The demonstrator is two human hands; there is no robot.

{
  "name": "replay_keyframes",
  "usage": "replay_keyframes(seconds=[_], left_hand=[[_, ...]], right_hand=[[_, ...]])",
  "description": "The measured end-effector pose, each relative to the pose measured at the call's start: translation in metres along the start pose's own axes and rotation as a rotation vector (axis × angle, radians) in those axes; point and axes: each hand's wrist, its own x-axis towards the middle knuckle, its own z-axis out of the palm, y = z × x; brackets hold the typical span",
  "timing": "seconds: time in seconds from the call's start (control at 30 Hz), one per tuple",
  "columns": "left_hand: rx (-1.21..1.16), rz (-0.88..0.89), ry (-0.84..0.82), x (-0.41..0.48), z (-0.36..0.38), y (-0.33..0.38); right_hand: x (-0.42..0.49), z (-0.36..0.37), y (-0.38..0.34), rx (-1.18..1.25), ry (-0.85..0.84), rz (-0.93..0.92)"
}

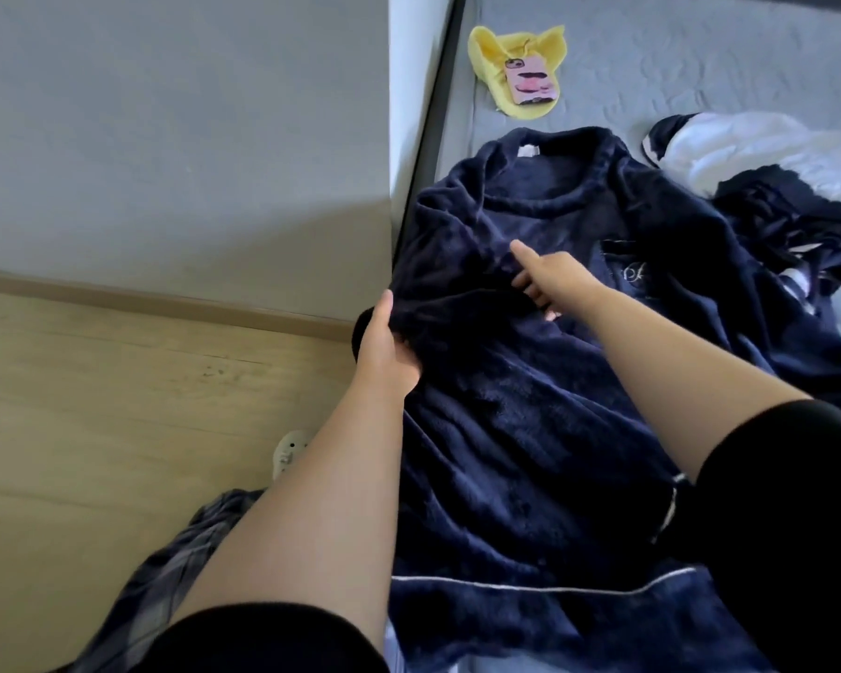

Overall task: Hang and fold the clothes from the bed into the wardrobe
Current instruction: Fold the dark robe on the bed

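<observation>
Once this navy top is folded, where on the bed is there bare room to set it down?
Bare grey bed lies beyond the navy fleece top, right of the yellow cloth carrying the phone. A narrow strip runs between that cloth and the collar. The right side is crowded with the white and dark clothes pile. Both hands grip the top: left hand, right hand.

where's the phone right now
In the head view the phone lies at the top centre, on the yellow cloth on the bed, beyond the collar of the navy fleece top.
</observation>
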Motion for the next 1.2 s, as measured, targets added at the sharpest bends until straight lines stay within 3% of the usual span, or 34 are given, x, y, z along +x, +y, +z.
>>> replay_keyframes(seconds=[0.13,0.2,0.3,0.37,0.43,0.5,0.6,0.67,0.73,0.77,0.83,0.9,0.97,1.07,1.2], left_hand=[[0.187,-0.165,-0.014,-0.022,0.01,-0.023],[0.391,-0.233,-0.014,-0.034,0.019,-0.045],[0.499,-0.202,0.114,-0.046,0.029,-0.078],[0.518,-0.123,0.245,-0.052,0.032,-0.094],[0.704,0.006,0.398,-0.058,0.032,-0.102],[0.937,0.282,0.518,-0.064,0.032,-0.106],[1.31,0.724,0.605,-0.078,0.036,-0.105],[1.727,1.002,0.498,-0.083,0.037,-0.116],[2.036,1.131,0.152,-0.088,0.044,-0.144],[2.123,1.082,-0.036,-0.089,0.049,-0.163],[2.24,0.822,-0.281,-0.09,0.059,-0.202],[2.367,0.541,-0.37,-0.09,0.065,-0.237],[2.497,0.456,-0.407,-0.087,0.066,-0.261],[2.665,0.47,-0.388,-0.081,0.061,-0.277],[2.734,0.416,-0.363,-0.075,0.058,-0.279]], right_hand=[[-0.039,-0.04,0.067,-0.292,-0.151,0.046],[-0.059,-0.06,0.09,-0.262,-0.325,0.07],[-0.086,-0.088,0.119,-0.167,-0.656,0.166],[-0.103,-0.102,0.133,-0.27,-0.69,0.185],[-0.114,-0.115,0.144,-0.268,-0.546,0.164],[-0.123,-0.124,0.158,-0.215,-0.349,0.157],[-0.135,-0.124,0.183,-0.455,-0.244,0.122],[-0.142,-0.117,0.202,-0.462,-0.176,0.067],[-0.147,-0.115,0.214,-0.213,-0.003,0.031],[-0.146,-0.115,0.22,-0.058,0.119,0.025],[-0.142,-0.12,0.232,0.079,0.422,0.011],[-0.138,-0.127,0.244,-0.049,0.704,0.019],[-0.135,-0.139,0.256,-0.196,0.843,0.061],[-0.129,-0.159,0.274,-0.362,0.843,0.25],[-0.126,-0.177,0.277,-0.354,0.617,0.532]])
